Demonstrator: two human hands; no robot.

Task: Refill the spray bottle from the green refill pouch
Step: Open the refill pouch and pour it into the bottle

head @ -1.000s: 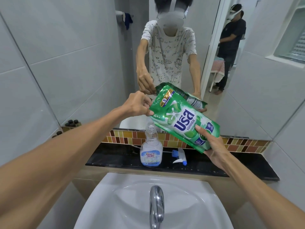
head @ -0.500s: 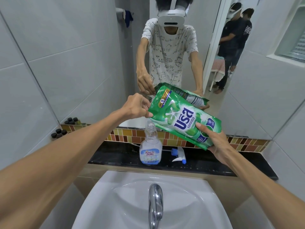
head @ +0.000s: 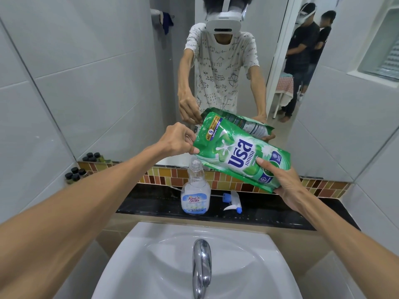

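Observation:
The green refill pouch point(head: 239, 152) hangs tilted above the black ledge, its top corner lower left. My left hand point(head: 178, 140) pinches that top corner. My right hand point(head: 280, 182) grips the pouch's bottom end from below. Directly under the pinched corner stands the clear spray bottle point(head: 195, 192) with a blue label, upright, its neck uncapped. Its white and blue spray head point(head: 233, 201) lies on the ledge just right of the bottle.
The black ledge point(head: 269, 210) runs behind a white sink point(head: 151, 255) with a chrome tap point(head: 201, 264). A mirror point(head: 129, 61) covers the wall and reflects me and two people in a doorway. Several small dark-capped bottles point(head: 75, 174) stand at the ledge's left end.
The pouch has shifted slightly in both hands, its top corner staying over the bottle's neck. The bottle and spray head have not moved.

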